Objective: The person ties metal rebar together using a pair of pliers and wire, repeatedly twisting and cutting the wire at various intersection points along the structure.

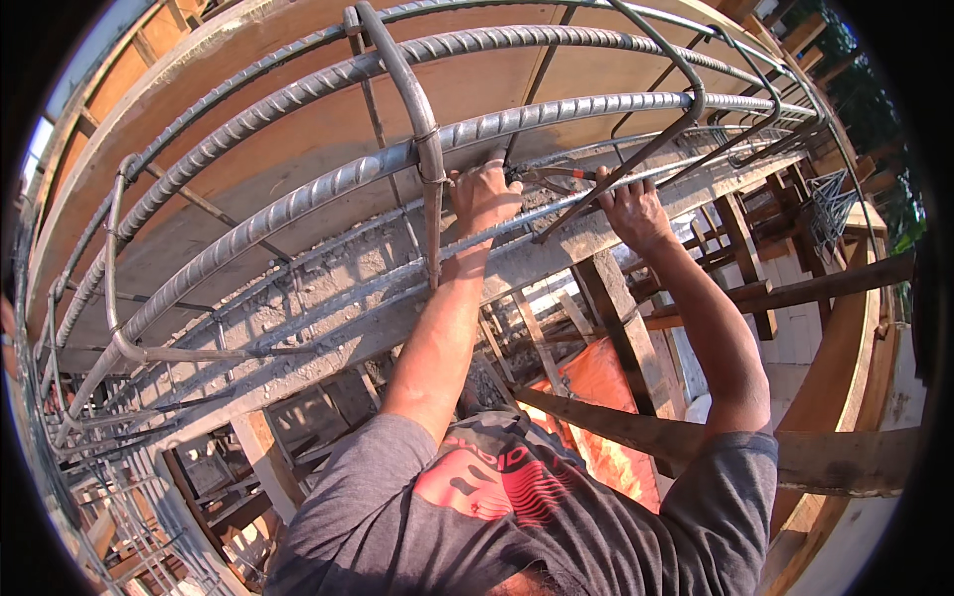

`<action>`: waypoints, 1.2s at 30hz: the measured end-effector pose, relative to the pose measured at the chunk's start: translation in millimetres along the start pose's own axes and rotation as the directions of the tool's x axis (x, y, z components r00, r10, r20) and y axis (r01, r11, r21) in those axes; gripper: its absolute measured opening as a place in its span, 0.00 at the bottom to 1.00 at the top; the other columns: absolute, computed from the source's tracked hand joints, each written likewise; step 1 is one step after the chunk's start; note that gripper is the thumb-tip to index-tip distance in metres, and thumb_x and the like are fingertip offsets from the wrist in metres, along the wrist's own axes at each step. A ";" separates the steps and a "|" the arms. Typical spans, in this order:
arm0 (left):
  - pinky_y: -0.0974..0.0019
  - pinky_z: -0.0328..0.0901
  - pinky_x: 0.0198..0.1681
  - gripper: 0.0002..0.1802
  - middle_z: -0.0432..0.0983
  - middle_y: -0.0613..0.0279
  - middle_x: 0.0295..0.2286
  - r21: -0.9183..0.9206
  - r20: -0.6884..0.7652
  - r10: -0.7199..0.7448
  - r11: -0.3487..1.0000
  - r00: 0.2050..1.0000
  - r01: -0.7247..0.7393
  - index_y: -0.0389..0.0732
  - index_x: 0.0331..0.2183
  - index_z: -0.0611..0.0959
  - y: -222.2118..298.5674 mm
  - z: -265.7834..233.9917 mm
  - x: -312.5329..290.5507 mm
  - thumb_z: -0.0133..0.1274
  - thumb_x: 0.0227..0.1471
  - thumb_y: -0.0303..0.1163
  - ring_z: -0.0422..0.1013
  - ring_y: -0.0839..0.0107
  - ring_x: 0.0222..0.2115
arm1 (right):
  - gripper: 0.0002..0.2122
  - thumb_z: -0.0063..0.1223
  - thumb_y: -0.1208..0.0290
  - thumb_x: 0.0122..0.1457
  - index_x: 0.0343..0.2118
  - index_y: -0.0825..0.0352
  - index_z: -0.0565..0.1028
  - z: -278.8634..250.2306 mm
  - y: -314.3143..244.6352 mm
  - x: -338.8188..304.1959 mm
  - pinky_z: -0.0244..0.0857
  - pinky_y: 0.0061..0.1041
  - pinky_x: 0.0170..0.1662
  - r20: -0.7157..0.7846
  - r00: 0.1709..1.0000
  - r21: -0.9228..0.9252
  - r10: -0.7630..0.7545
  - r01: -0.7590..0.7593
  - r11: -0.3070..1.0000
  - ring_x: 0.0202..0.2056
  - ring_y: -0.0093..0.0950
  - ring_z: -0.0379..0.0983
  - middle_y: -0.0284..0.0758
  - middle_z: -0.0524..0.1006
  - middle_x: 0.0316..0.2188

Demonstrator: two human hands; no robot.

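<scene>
Inside a cage of ribbed steel rebar (298,197), both my arms reach toward the bottom bars. My right hand (636,211) is closed round the handles of what look like pincers (561,174), with dark jaws and an orange-red band. Their jaws point left, at the foot of a thin upright bar. Close beside the jaws, my left hand (485,194) has its fingers curled in; whatever they grip is hidden. A bent stirrup (429,164) stands just left of that hand, looped over the thick bars.
A plywood panel (447,89) backs the cage, above rough grey concrete (363,253). Wooden posts (621,323) and an orange tarp (606,397) lie below. A timber (835,465) crosses at lower right. Thin rods (149,526) stand at lower left; a wire bundle (830,204) hangs right.
</scene>
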State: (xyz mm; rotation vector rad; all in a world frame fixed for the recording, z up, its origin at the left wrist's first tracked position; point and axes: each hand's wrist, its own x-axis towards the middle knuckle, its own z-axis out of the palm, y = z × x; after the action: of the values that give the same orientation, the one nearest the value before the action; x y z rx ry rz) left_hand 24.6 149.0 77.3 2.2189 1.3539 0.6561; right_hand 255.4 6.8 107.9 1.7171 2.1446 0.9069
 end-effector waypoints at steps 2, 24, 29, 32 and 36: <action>0.49 0.60 0.55 0.25 0.81 0.45 0.38 -0.029 -0.002 -0.017 0.999 1.000 0.017 0.45 0.45 0.82 -2.1 -1.0 -0.2 0.61 0.43 0.42 0.76 0.50 0.44 | 0.23 0.45 0.70 0.60 0.60 0.64 0.65 -11.5 0.7 6.1 0.56 0.53 0.56 -0.013 1.000 0.005 0.019 -0.019 1.000 0.52 0.48 0.66 0.51 0.68 0.52; 0.40 0.50 0.64 0.46 0.70 0.48 0.54 -0.075 -0.073 0.120 0.989 0.990 -0.125 0.42 0.58 0.67 -9.2 10.9 -7.8 0.63 0.36 0.39 0.63 0.54 0.59 | 0.36 0.75 0.55 0.43 0.47 0.76 0.69 -78.8 -12.1 24.8 0.77 0.34 0.26 0.834 0.552 0.537 -0.010 -0.807 0.246 0.27 0.36 0.82 0.45 0.81 0.29; 0.42 0.51 0.63 0.42 0.73 0.49 0.52 -0.113 -0.038 0.107 0.987 0.994 -0.110 0.41 0.57 0.69 -9.8 4.7 -4.2 0.61 0.37 0.37 0.67 0.52 0.56 | 0.36 0.52 0.69 0.55 0.66 0.73 0.51 -120.2 -74.1 6.3 0.59 0.52 0.56 0.548 0.807 0.157 0.223 -0.361 0.919 0.55 0.52 0.63 0.57 0.66 0.47; 0.43 0.53 0.61 0.41 0.75 0.48 0.49 -0.067 -0.059 0.110 0.991 0.992 -0.114 0.41 0.56 0.70 -5.6 8.5 -8.5 0.61 0.38 0.38 0.69 0.52 0.54 | 0.27 0.44 0.72 0.60 0.63 0.76 0.57 -93.0 -94.0 -6.9 0.62 0.50 0.54 0.131 0.928 -0.212 0.348 -0.316 0.925 0.50 0.52 0.67 0.56 0.67 0.49; 0.43 0.53 0.61 0.41 0.75 0.44 0.49 -0.095 -0.104 0.139 0.984 0.985 -0.149 0.41 0.57 0.70 -8.4 9.3 -7.2 0.60 0.39 0.39 0.69 0.51 0.54 | 0.18 0.53 0.69 0.58 0.48 0.76 0.69 -101.2 -72.2 10.0 0.68 0.45 0.48 0.507 0.796 0.146 0.332 -0.458 0.877 0.48 0.47 0.74 0.55 0.75 0.45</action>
State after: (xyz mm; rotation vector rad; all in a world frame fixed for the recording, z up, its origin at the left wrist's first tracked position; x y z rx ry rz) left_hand 21.6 144.7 63.8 2.2429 1.1839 0.8761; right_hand 140.1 -23.4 144.6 2.2941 1.6591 0.2285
